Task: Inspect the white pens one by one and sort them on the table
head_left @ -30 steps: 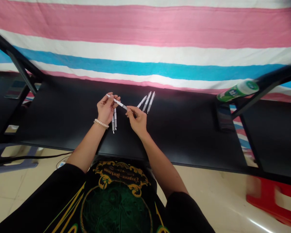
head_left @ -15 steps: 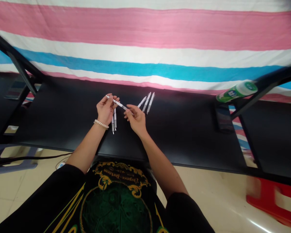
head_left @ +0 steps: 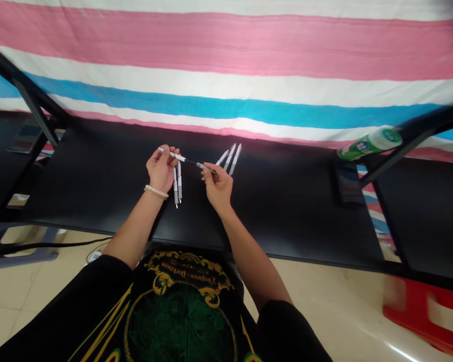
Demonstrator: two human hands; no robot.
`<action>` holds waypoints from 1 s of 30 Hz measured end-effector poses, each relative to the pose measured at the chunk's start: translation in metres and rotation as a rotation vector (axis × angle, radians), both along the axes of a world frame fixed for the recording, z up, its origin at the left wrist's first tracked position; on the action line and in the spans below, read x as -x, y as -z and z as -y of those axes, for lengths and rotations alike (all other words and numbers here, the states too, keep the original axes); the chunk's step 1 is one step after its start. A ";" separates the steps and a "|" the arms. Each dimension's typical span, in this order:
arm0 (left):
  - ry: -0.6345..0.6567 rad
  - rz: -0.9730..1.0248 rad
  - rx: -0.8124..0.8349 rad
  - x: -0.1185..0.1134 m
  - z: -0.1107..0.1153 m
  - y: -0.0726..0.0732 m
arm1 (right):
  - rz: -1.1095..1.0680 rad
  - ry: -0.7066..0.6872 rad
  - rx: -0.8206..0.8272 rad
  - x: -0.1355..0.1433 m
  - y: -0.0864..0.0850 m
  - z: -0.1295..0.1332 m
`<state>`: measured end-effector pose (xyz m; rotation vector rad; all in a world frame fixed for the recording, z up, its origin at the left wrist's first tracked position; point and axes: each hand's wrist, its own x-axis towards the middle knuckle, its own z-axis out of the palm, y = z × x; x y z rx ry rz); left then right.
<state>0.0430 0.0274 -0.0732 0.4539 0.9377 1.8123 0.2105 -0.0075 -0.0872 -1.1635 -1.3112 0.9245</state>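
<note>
My left hand (head_left: pixel 162 167) pinches the white barrel (head_left: pixel 178 157) of a pen above the black table (head_left: pixel 287 201). The pen's grey front section (head_left: pixel 201 165) is between the fingers of my right hand (head_left: pixel 219 187). A thin dark refill (head_left: pixel 191 161) spans the gap between the two parts. Just beside my left hand, two white and grey pens (head_left: pixel 177 186) lie side by side on the table. Three more pens (head_left: pixel 232 157) lie fanned out beyond my right hand, one of them partly hidden by it.
A green and white canister (head_left: pixel 370 143) lies tilted by the right metal frame, near a dark phone-like object (head_left: pixel 349 186). Another dark flat object (head_left: pixel 24 137) is at the far left. A striped cloth (head_left: pixel 226 90) hangs behind the table. A red stool (head_left: pixel 423 306) stands lower right.
My right hand has moved right with the grey front section, and my left hand slightly left with the barrel. The pen has come apart, exposing the dark refill.
</note>
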 end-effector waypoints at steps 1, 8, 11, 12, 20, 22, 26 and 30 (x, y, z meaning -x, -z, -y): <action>0.008 -0.002 -0.001 -0.001 0.001 0.000 | 0.006 -0.008 0.004 0.000 0.001 0.000; 0.155 -0.035 0.010 -0.016 0.008 -0.001 | 0.149 -0.053 -0.087 0.002 -0.002 0.007; 0.171 -0.026 0.013 -0.017 0.009 -0.003 | 0.164 -0.091 -0.033 0.001 -0.005 0.009; 0.173 -0.030 0.017 -0.016 0.009 -0.004 | 0.155 -0.112 0.007 0.001 -0.005 0.009; 0.104 -0.028 -0.001 -0.010 0.006 -0.005 | 0.130 -0.185 0.051 0.001 -0.002 0.006; 0.102 -0.028 0.003 -0.009 0.006 -0.004 | 0.141 -0.204 0.060 0.001 -0.002 0.006; 0.091 -0.042 0.025 -0.010 0.005 -0.004 | 0.146 -0.170 0.039 0.000 -0.004 0.006; 0.095 -0.046 0.016 -0.010 0.006 -0.004 | 0.167 -0.182 0.044 -0.002 -0.007 0.006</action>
